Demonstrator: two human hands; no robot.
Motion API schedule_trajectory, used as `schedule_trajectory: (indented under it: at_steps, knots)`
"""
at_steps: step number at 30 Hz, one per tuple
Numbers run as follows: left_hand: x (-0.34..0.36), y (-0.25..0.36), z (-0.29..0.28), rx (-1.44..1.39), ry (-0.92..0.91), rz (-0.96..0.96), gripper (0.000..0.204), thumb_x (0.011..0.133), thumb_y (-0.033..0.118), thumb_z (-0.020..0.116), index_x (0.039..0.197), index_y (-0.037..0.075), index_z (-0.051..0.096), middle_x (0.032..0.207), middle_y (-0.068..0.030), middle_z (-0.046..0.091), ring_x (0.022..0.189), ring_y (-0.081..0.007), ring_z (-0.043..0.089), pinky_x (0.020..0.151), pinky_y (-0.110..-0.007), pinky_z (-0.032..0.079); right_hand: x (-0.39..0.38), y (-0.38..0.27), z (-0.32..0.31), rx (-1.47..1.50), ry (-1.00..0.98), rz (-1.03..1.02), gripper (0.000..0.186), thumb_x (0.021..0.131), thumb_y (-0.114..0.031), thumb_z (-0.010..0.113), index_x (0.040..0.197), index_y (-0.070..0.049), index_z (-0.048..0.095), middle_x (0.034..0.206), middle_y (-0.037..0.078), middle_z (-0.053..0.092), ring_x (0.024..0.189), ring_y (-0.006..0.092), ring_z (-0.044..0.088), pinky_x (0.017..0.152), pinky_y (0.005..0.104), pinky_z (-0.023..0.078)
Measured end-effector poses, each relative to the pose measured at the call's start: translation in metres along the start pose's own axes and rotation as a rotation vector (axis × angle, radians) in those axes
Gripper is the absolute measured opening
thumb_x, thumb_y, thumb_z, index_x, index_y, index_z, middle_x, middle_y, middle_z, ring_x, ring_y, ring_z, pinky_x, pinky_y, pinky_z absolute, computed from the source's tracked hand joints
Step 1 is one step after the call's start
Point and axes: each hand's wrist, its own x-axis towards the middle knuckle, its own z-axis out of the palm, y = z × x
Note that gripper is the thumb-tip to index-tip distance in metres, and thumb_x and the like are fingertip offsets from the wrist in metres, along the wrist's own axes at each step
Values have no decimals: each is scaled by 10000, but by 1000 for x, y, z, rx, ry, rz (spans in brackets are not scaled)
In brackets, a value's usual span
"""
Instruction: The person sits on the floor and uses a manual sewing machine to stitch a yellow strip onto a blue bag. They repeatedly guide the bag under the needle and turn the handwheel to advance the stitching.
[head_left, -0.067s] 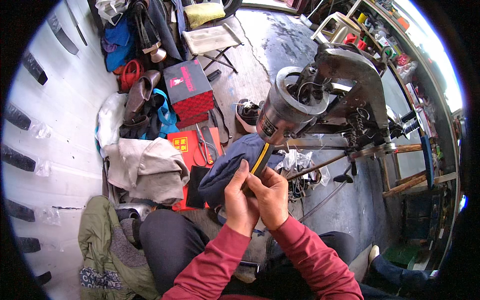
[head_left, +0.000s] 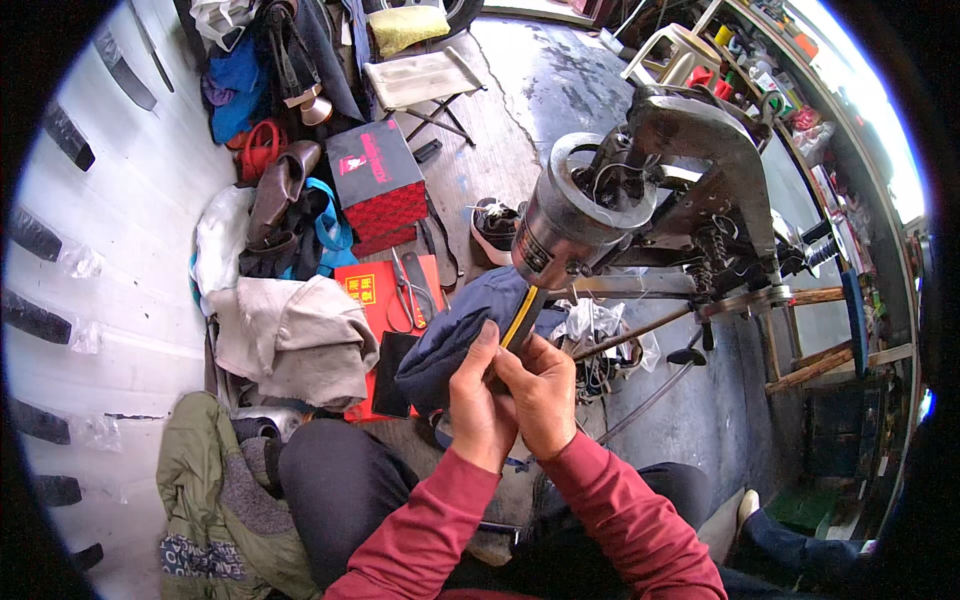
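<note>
Both hands meet in front of a dark metal sewing machine (head_left: 705, 140) with a thick round head. They pinch the near end of a black zipper strip (head_left: 521, 318) with a yellow line along it. Its far end runs up under the machine's head. My left hand (head_left: 482, 405) is closed with its thumb up along the strip. On the other side my right hand (head_left: 546, 390) closes thumb and fingers on the same end. Just left of the strip bulges a navy padded cloth (head_left: 455, 335). The fingertips partly cover the strip's near end.
Scissors (head_left: 408, 290) lie on a red bag (head_left: 375, 282), near a black phone (head_left: 393, 375). Left of these are a beige cloth (head_left: 290, 335), a shoe box (head_left: 376, 180) and a brown shoe (head_left: 280, 195). A folding stool (head_left: 422, 80) stands behind. Shelves line the right.
</note>
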Motion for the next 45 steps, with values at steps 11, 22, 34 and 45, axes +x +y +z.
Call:
schedule_trajectory:
  at_steps: [11,22,34,45]
  knots:
    - [1,2,-4,2,79,-13,347,933,252,622,1116,-38,672,1056,-113,698,954,-208,655,922,-341,501,0,4,2,-19,1,-19,161,932,-46,668,1076,27,673,963,15,700,874,73,625,761,244,517]
    - [-1,0,0,-51,133,-14,278,904,234,643,1050,-1,674,970,-90,690,868,-203,646,843,-333,514,3,7,-3,-126,-8,-24,143,919,-56,671,1029,36,676,908,4,695,833,58,615,715,236,513]
    - [-4,4,7,3,94,5,325,919,231,633,1089,-44,669,1018,-131,698,915,-224,661,895,-342,517,2,9,-4,-185,-24,-65,134,925,-71,659,990,46,670,857,30,701,803,61,602,685,255,509]
    - [-2,4,2,-30,85,-44,329,918,229,642,1100,-45,667,1035,-130,702,938,-229,669,917,-354,519,6,13,-11,-351,-25,-77,159,907,-80,677,984,59,672,802,78,704,775,65,591,663,280,508]
